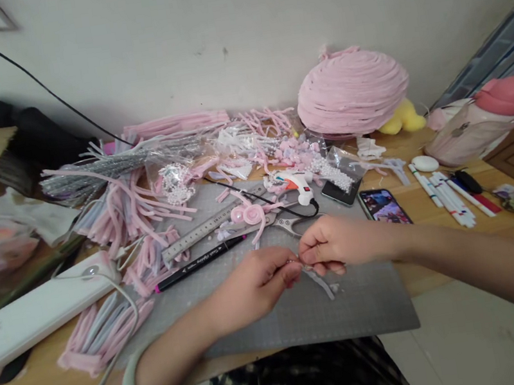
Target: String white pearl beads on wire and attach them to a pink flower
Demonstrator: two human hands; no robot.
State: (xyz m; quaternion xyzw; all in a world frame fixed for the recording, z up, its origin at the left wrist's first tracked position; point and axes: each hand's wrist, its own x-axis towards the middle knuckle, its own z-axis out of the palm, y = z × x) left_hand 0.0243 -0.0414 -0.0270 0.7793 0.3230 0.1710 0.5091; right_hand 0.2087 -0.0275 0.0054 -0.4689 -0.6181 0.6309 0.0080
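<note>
Over the grey cutting mat [354, 314], my left hand [252, 287] and my right hand [340, 241] meet fingertip to fingertip. Both are closed in a pinch on a small piece made of pale lilac pipe cleaner [321, 285], whose end hangs below the right fingers. Most of the piece is hidden by the fingers. Just beyond my hands lie scissors [286, 222] and a pink coiled pipe-cleaner piece [253, 214] with pearl beads. A black marker [200, 263] and a steel ruler [208, 226] lie past the left hand. The white glue gun [295, 184] rests behind the scissors.
Bundles of pink pipe cleaners [113, 209] and bagged beads [175, 183] crowd the back and left. A white power strip [37, 315] with a cable lies at left. To the right are a phone [385, 207], white pens [450, 197], a bottle [471, 129] and a big pink bundle [352, 93].
</note>
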